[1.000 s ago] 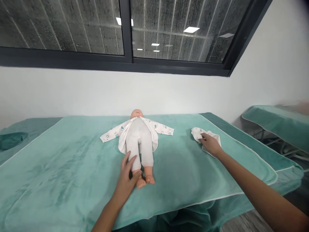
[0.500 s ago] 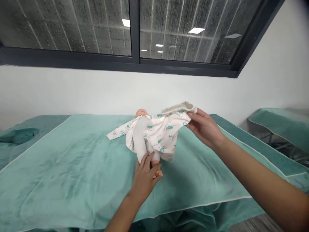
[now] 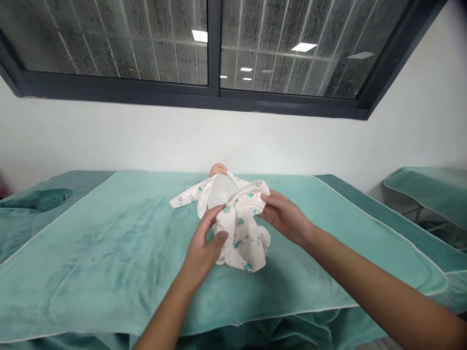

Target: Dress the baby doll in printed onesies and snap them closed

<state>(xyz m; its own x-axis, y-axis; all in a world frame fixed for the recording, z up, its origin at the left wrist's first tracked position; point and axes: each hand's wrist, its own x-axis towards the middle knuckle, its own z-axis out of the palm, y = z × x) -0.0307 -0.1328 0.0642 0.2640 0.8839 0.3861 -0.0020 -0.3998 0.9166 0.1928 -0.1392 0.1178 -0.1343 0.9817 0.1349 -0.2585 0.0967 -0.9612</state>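
A baby doll (image 3: pixel 219 187) lies on its back on the teal towel (image 3: pixel 109 253), head toward the wall, wearing an open white printed top. Both my hands hold a small pair of white trousers with teal prints (image 3: pixel 242 233) above the doll's legs, which the cloth hides. My left hand (image 3: pixel 202 248) pinches the trousers' left edge with thumb and fingers closed on the fabric. My right hand (image 3: pixel 284 216) grips the waistband on the right side.
The towel covers a padded table against a white wall under a dark window (image 3: pixel 215 48). A dark green face hole cushion (image 3: pixel 40 199) sits at the far left. A second teal-covered table (image 3: pixel 430 189) stands to the right.
My right hand picked the trousers up from the towel at the right and brought them over the doll. My left hand left the doll's feet and took hold of the trousers.
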